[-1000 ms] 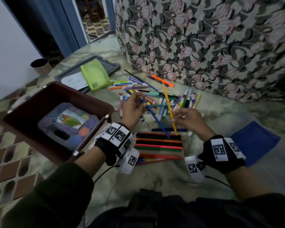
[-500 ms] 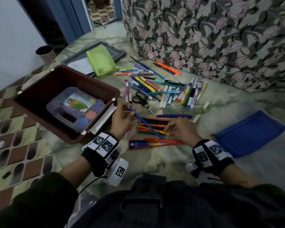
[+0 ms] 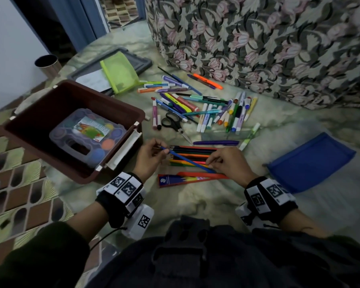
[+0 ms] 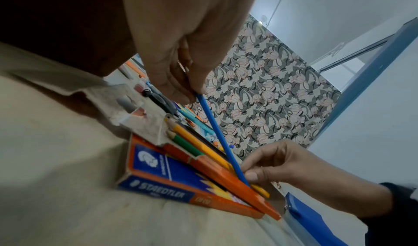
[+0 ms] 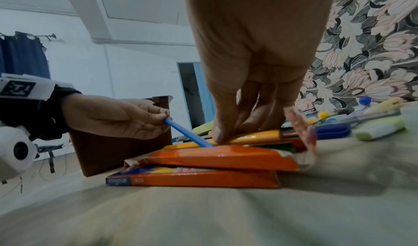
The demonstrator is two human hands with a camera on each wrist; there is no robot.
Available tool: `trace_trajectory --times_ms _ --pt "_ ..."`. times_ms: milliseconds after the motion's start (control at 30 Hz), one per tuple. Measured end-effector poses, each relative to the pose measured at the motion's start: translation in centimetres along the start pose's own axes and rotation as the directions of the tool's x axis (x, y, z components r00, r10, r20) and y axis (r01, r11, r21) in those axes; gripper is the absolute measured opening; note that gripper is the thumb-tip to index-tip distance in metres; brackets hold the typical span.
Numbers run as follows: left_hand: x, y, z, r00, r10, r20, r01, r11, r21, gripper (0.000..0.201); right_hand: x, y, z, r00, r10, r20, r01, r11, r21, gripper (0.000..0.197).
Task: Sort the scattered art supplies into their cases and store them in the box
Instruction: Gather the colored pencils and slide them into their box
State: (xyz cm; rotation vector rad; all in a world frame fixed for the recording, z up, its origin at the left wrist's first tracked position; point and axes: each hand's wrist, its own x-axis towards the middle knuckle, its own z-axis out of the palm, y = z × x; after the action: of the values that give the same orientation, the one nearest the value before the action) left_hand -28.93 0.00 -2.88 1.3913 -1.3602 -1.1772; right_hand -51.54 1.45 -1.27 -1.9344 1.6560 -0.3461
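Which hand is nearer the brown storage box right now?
Left. The left hand pinches the blue pencil right beside the brown storage box; the right hand is across the pencil tray, farther away.

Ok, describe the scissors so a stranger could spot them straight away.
Start at the brown box on the left; the scattered heap of pens lies to its right. At the heap's near left edge lie the scissors, the only thing there with black looped handles and metal blades.

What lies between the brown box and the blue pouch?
The open tray of coloured pencils, with both hands at it, lies between brown box and blue pouch, seen in the head view.
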Motion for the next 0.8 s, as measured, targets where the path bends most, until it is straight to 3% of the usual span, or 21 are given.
trace_trajectory --times_ms 300,400,500,633,800 --pt "-1.1 -1.1 -1.0 0.995 0.041 0.093 -0.062 0.971 0.229 0.013 -0.2 0.4 0.7 0.998 -0.019 0.06 0.021 0.999 -0.035 0.012" --pt "-1.5 -1.3 -1.3 0.985 0.061 0.159 -0.114 0.931 0.348 0.014 -0.3 0.5 0.6 0.998 -0.029 -0.05 0.025 0.996 -0.086 0.013" --pt "-1.7 -1.2 -1.2 0.976 0.097 0.194 -0.174 0.883 0.436 0.014 -0.4 1.3 0.2 0.973 0.038 -0.228 -0.078 0.982 -0.171 0.02" --pt "-1.5 -0.8 -0.7 0.95 0.108 0.291 -0.252 0.819 0.516 0.013 -0.3 2.6 -0.3 0.951 0.238 -0.199 -0.241 0.97 0.007 0.032" --pt "-1.2 -0.6 -0.1 0.909 0.096 0.407 -0.338 0.74 0.582 0.014 -0.1 3.1 -0.3 0.937 0.27 -0.221 -0.241 0.959 0.148 0.031"
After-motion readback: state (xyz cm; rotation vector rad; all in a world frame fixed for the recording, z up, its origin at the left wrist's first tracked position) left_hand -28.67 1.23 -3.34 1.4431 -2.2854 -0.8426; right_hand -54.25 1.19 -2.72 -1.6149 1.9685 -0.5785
